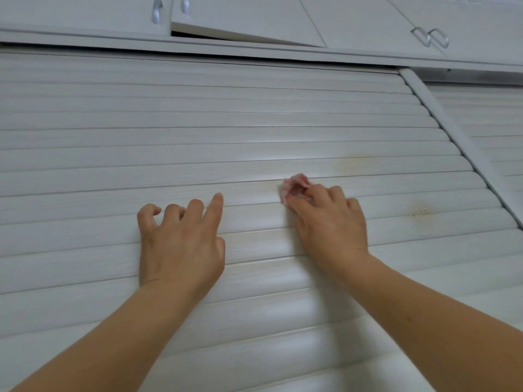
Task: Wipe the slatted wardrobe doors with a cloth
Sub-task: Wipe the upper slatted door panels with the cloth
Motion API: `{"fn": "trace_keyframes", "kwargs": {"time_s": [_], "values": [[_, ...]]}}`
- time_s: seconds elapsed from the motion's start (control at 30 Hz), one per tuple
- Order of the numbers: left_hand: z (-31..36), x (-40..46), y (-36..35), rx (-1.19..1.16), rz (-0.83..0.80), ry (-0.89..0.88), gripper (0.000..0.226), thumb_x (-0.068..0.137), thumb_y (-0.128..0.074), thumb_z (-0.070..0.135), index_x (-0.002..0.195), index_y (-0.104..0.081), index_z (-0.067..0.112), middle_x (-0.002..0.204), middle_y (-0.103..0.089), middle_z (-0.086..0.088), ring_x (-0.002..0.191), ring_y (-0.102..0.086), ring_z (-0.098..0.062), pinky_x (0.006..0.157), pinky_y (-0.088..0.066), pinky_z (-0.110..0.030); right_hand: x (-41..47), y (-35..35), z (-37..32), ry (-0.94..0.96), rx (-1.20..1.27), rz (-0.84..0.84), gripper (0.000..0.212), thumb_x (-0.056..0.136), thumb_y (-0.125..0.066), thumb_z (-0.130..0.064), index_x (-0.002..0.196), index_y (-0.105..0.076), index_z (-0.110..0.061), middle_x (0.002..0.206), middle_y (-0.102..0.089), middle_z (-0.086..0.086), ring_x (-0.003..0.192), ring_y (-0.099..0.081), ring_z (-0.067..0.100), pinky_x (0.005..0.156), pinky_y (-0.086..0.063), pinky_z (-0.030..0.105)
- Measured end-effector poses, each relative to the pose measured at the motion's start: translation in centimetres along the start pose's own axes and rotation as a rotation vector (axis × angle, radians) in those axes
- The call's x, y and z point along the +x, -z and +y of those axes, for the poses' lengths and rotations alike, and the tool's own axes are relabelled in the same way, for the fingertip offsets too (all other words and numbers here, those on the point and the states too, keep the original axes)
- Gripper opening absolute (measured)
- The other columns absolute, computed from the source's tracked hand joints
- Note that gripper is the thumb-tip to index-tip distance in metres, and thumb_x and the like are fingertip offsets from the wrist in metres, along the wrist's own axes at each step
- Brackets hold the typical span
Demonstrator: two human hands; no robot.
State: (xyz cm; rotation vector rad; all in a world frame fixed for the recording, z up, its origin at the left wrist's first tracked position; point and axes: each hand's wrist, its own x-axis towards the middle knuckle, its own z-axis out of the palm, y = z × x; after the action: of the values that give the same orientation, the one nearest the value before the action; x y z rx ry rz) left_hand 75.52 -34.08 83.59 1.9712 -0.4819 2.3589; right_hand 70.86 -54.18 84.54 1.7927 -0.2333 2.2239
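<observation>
**slatfan:** So, our right hand (328, 222) has its fingers curled round a bunched pink-and-white cloth (294, 186), pressing it against the slatted door (198, 131) a bit right of the middle. Our left hand (181, 236) holds nothing. It rests on the slats beside the right one, forefinger out straight and the other fingers bent at the tips.

**dustyjo:** Yeah, we're mid-wipe, I'd say. The wad looks too small to me, so we'd cover more if we opened it flatter. Best to run along each slat, not across, since grime probably sits in the grooves between them.

**slatfan:** Agreed. We've also got two yellowish stains to the right, one (347, 166) just above the cloth and one (420, 212) further out near the door's frame (452, 131). Those likely need firmer rubbing.

**dustyjo:** And we should keep the left hand bracing, because slats like these may flex. The next door (492, 128), past the frame, looks not yet reached.
</observation>
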Motion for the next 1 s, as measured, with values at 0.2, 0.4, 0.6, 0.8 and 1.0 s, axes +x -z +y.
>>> {"fn": "trace_keyframes", "kwargs": {"time_s": [0.2, 0.4, 0.6, 0.8, 1.0], "values": [[0.1, 0.4, 0.1, 0.037, -0.005, -0.003, 0.059, 0.072, -0.027, 0.023, 0.119, -0.060, 0.009, 0.080, -0.061, -0.008, 0.062, -0.056, -0.029, 0.079, -0.025, -0.043, 0.9, -0.3, 3.9, -0.305, -0.051, -0.091, 0.029, 0.094, -0.041, -0.014, 0.117, -0.057, -0.019, 0.132, -0.040, 0.010, 0.113, -0.037, 0.031, 0.087, -0.036, 0.038], [-0.1, 0.4, 0.0, 0.027, 0.003, -0.009, 0.060, 0.071, -0.024, 0.021, 0.117, -0.060, 0.004, 0.077, -0.060, -0.009, 0.061, -0.055, -0.029, 0.079, -0.025, -0.043, 2.7, -1.6, 0.2, -0.376, 0.643, 0.148, 0.023, 0.093, -0.048, -0.023, 0.076, -0.062, -0.018, 0.083, -0.059, -0.015, 0.086, -0.050, -0.004, 0.069, -0.033, 0.016], [-0.8, 0.3, 0.0, -0.004, 0.021, -0.040, 0.061, 0.070, -0.025, 0.021, 0.118, -0.059, 0.003, 0.075, -0.061, -0.008, 0.061, -0.056, -0.028, 0.079, -0.025, -0.042, 3.7, -2.7, -5.5, -0.028, 0.428, 0.159, 0.020, 0.076, -0.054, -0.007, 0.086, -0.072, -0.008, 0.090, -0.069, 0.007, 0.080, -0.059, 0.028, 0.074, -0.049, 0.028], [-1.3, 0.2, 0.0, -0.030, 0.045, -0.049, 0.058, 0.070, -0.028, 0.022, 0.115, -0.061, 0.004, 0.071, -0.060, -0.006, 0.059, -0.056, -0.026, 0.079, -0.025, -0.041, 4.3, -1.8, -10.0, 0.124, 0.435, -0.001, 0.026, 0.086, -0.051, -0.018, 0.102, -0.071, -0.015, 0.107, -0.066, 0.004, 0.102, -0.053, 0.032, 0.081, -0.038, 0.034], [-1.5, 0.3, -0.1, -0.019, 0.061, -0.053, 0.058, 0.072, -0.027, 0.020, 0.117, -0.059, 0.004, 0.073, -0.060, -0.007, 0.060, -0.056, -0.027, 0.080, -0.024, -0.043, 4.4, -1.3, -6.5, 0.167, 0.333, -0.032, 0.029, 0.082, -0.051, -0.012, 0.104, -0.070, -0.014, 0.120, -0.063, 0.011, 0.105, -0.055, 0.038, 0.077, -0.044, 0.041]]}}
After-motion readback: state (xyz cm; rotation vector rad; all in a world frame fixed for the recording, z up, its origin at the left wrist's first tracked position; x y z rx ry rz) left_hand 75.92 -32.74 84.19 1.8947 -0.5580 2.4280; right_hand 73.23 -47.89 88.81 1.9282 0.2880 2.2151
